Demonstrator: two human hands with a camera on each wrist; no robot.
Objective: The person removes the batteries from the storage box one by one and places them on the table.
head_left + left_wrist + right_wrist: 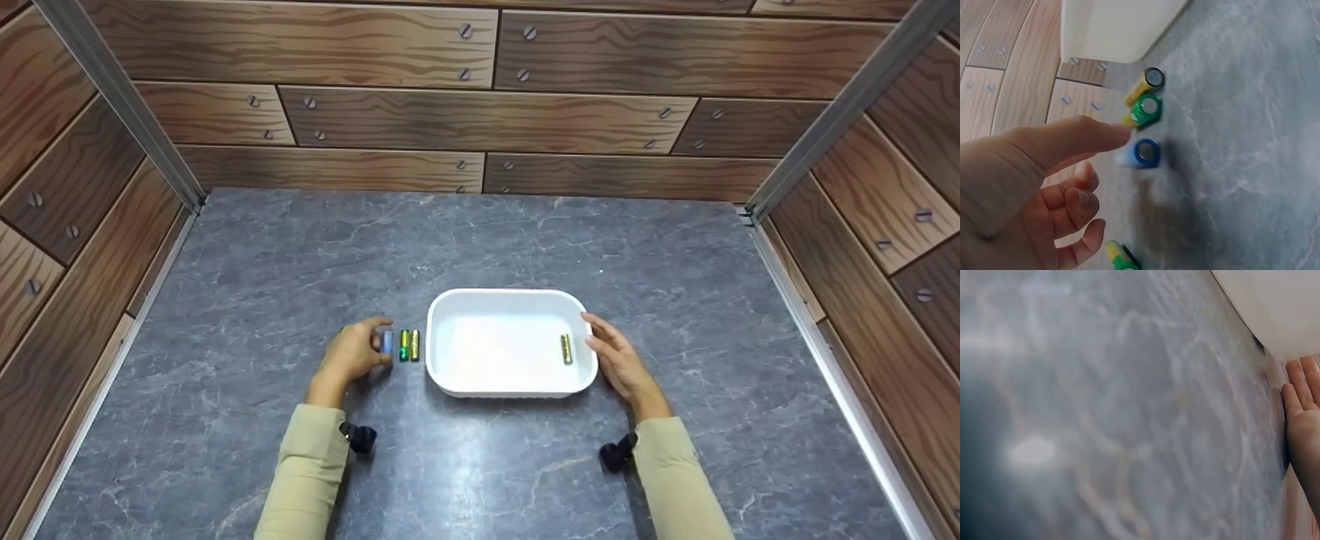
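Observation:
Thumb and forefinger of my left hand (354,349) spread around the ends of a blue battery (388,343) lying on the table. In the left wrist view its silver end shows uncovered beside the thumb tip. Right of it lie a green-and-yellow battery (404,346) and a gold one (415,346), side by side. Another green-and-yellow battery (1121,257) lies past the curled fingers in the left wrist view. One gold battery (566,349) rests inside the white tray (506,393). Straight fingers of my right hand (619,360) rest against the tray's right wall.
The grey marbled table (480,240) extends around the tray. Wood-patterned panels (480,120) stand at the back and both sides, with metal posts (120,105) at the corners. Dark wrist cameras (360,437) sit at both cuffs.

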